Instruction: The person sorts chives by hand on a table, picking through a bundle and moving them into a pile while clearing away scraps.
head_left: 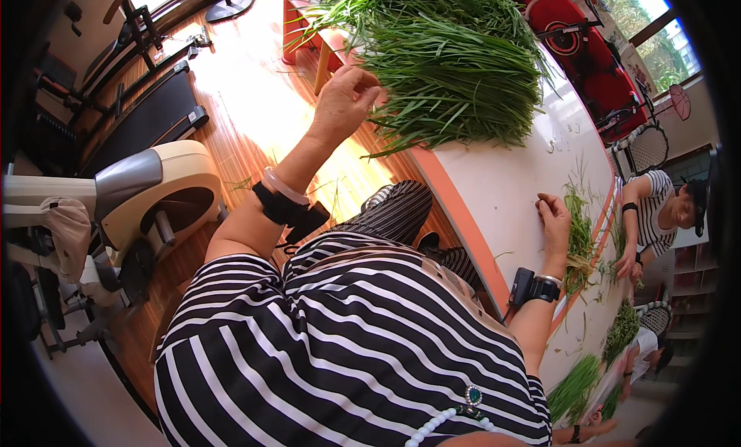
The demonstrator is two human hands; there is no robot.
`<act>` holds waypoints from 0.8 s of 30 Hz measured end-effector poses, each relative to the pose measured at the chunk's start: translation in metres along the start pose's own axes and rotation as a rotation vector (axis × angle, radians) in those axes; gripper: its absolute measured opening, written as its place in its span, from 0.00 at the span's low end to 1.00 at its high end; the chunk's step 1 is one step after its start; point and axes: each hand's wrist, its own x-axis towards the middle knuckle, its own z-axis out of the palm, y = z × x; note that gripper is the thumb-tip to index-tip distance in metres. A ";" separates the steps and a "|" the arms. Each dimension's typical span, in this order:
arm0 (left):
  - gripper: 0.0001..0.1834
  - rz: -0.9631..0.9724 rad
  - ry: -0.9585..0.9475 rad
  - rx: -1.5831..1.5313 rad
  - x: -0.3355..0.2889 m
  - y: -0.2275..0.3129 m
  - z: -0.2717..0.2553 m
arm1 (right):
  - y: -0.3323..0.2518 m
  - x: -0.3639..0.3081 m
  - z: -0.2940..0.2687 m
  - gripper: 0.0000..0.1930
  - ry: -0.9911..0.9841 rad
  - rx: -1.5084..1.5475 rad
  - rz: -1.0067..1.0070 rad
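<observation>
A large heap of long green garlic chives [463, 76] covers the far part of the white table [494, 184]. My left hand [343, 103] is raised at the near left side of the heap, its fingers curled in toward the thumb; anything between them is too small to make out. Over the tabletop on the right, my right hand [553, 225] has bent fingers drawn close to the thumb, and I cannot see what they hold, if anything. Beside it lies a loose strip of thin green and yellowed trimmings [579, 242].
Across the table a person in a striped top [656, 215] handles greens. More bunches of chives [575, 389] lie at the lower right, near other people's arms. An exercise machine [166, 192] and a treadmill [147, 123] stand on the wooden floor at left.
</observation>
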 end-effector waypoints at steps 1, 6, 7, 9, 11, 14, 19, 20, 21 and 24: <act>0.06 0.016 0.040 0.038 0.009 -0.004 -0.005 | 0.002 0.000 0.000 0.09 -0.004 -0.020 0.001; 0.04 0.132 0.154 0.180 0.066 -0.028 -0.010 | 0.010 0.004 -0.001 0.09 -0.010 0.039 -0.030; 0.04 0.142 0.149 0.229 0.077 -0.027 -0.006 | 0.011 0.004 -0.002 0.09 -0.006 0.023 -0.024; 0.04 0.165 0.149 0.285 0.093 -0.028 0.007 | 0.012 0.004 -0.003 0.09 -0.001 0.006 -0.020; 0.04 0.209 0.082 0.374 0.105 -0.037 0.017 | 0.007 0.003 0.000 0.09 -0.003 0.013 -0.006; 0.04 0.228 0.025 0.447 0.116 -0.049 0.028 | 0.007 0.004 -0.001 0.09 -0.006 -0.018 -0.003; 0.05 0.247 0.021 0.466 0.124 -0.056 0.038 | 0.007 0.003 -0.002 0.09 0.004 -0.017 -0.006; 0.05 0.246 0.020 0.465 0.125 -0.057 0.039 | 0.008 0.003 -0.002 0.09 0.009 -0.014 -0.007; 0.04 0.255 -0.013 0.456 0.126 -0.058 0.040 | 0.007 0.003 -0.001 0.09 0.008 -0.013 -0.005; 0.05 0.280 -0.045 0.450 0.127 -0.058 0.041 | 0.006 0.002 0.000 0.09 0.020 0.004 0.019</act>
